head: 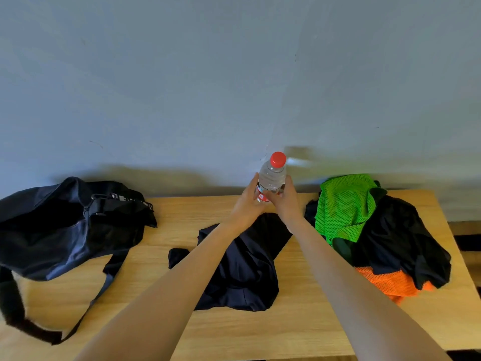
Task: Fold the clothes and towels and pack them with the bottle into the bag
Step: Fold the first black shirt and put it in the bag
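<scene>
Both hands, left (246, 201) and right (285, 201), grip the upright bottle (272, 175); the bag (59, 230) lies toward nine o'clock, nearer the left hand.

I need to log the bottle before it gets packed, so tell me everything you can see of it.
The bottle is clear plastic with a red screw cap on and a red-and-white label low on its body. It stands upright, raised above the wooden table's far edge, gripped around its lower half by the left hand and the right hand.
</scene>
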`<state>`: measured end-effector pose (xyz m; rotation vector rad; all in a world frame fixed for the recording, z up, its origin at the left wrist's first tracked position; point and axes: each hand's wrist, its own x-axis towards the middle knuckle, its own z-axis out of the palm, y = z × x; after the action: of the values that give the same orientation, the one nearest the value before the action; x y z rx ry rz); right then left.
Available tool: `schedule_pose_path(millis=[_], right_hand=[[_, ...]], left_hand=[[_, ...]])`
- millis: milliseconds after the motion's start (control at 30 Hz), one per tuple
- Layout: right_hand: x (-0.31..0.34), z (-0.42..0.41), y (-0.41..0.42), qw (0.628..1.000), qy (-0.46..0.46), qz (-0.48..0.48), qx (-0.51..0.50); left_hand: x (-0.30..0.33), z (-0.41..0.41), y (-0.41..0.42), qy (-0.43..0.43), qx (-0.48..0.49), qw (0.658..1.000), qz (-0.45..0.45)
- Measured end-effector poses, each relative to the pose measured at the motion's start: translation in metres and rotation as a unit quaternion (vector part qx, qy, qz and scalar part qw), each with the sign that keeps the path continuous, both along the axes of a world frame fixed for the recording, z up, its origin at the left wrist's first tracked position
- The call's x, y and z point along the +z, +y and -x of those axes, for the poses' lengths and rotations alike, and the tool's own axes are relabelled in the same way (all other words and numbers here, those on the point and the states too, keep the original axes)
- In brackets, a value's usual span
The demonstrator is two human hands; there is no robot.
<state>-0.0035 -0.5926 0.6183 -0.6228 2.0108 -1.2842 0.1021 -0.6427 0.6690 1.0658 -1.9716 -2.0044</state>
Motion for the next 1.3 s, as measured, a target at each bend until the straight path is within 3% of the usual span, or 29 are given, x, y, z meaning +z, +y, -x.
schedule_pose_path(millis=[233, 500, 867, 1100, 1300], right_hand=[[-0.003, 0.053, 0.037, 0.996, 0.045, -0.025, -0.068], [-0.006, 0.114, 0.081, 0.991, 0.030, -0.020, -0.128], [-0.014, 0.169, 0.108, 0.986, 0.001, -0.018, -0.164], [-0.001, 0.166, 0.119, 0.987, 0.003, -0.001, -0.161], [0.013, 0.118, 0.118, 0.969, 0.023, 0.049, -0.239]], left_hand=[[-0.006, 0.051, 0.025, 0.007, -0.067, 0.997, -0.038], [-0.019, 0.122, 0.055, 0.021, -0.140, 0.989, -0.039], [-0.033, 0.185, 0.071, 0.057, -0.170, 0.983, -0.036], [-0.032, 0.188, 0.076, 0.056, -0.163, 0.983, -0.057], [-0.038, 0.134, 0.070, -0.008, -0.155, 0.988, -0.005]])
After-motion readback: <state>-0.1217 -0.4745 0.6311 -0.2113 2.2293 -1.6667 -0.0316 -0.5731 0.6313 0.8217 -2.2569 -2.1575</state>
